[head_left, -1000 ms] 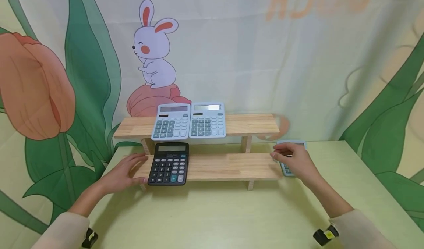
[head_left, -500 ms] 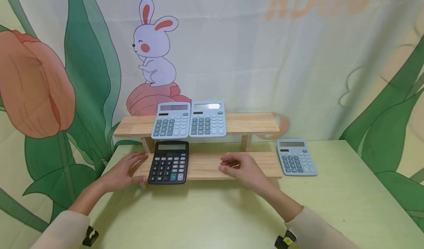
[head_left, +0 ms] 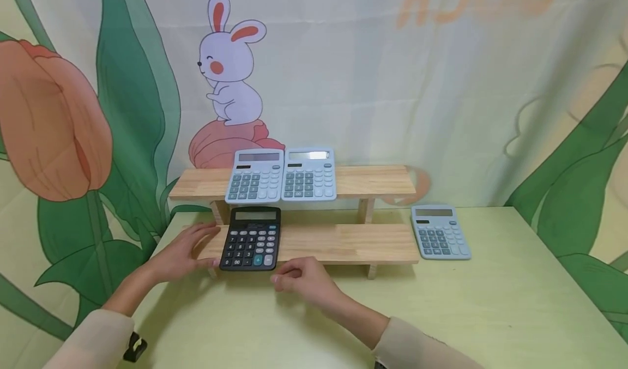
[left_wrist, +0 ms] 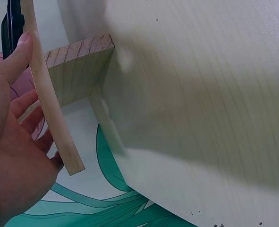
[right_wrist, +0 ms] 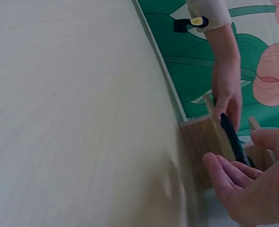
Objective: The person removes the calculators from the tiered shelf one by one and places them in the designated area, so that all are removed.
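Calculator in black [head_left: 251,239], face up on the left part of the lower board [head_left: 353,243] of a two-tier wooden stand [head_left: 364,211], its near edge reaching slightly past the board's near edge. My left hand [head_left: 179,255] lies over the board's left end, thumb spread well apart from lightly bent fingers and nothing seen in its grasp; in the left wrist view the thumb tip meets the board beside the casing, though I cannot tell whether it touches the casing itself. My right hand [head_left: 311,284] is at the near right corner of the same calculator, fingers loosely bent and grouped, thumb parted from them, holding nothing visible; contact there cannot be judged. On the upper board [head_left: 378,182], left of centre, a pale blue calculator [head_left: 255,175] and its right-hand twin [head_left: 309,174] sit side by side. A third pale blue calculator [head_left: 440,231] lies on the table [head_left: 490,314], right of the stand. The far backdrop [head_left: 368,85] bears a printed rabbit [head_left: 230,74] and, left, an orange tulip [head_left: 54,121].
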Demonstrator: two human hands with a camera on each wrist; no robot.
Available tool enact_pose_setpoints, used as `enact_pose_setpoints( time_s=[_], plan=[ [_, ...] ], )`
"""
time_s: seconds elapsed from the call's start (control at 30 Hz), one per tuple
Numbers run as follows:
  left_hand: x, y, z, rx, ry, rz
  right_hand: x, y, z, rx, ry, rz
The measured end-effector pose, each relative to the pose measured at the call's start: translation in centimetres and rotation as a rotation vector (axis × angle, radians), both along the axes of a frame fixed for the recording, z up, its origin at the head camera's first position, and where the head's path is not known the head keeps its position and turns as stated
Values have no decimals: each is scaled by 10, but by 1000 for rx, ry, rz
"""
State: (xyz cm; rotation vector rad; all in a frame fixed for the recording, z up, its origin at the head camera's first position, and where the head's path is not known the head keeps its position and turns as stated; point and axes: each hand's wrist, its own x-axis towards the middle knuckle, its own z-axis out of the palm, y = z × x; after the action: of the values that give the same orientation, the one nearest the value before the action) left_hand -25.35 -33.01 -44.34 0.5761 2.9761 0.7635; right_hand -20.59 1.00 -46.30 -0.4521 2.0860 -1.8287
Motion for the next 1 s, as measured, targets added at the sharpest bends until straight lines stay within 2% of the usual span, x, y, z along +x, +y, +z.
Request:
enact_pose_setpoints(
  time_s=[0.17, 0.4, 0.6, 0.87, 1.0],
  plan=[
    [-1, 1, -2, -1, -6, 5, -1, -14, -11, -79, -93, -26],
    [-2, 2, -4, 3, -6, -1, -2, -26, -17, -168, -158, -102],
    [-2, 5, -3, -3, -11, 3, 2, -20, -20, -199, -166, -79],
    [0, 4, 1, -9, -13, 16, 7, -4, -24, -227, -240, -47],
    [0, 2, 0, -4, -11, 6, 6, -3, -23, -241, -248, -64]
  ],
)
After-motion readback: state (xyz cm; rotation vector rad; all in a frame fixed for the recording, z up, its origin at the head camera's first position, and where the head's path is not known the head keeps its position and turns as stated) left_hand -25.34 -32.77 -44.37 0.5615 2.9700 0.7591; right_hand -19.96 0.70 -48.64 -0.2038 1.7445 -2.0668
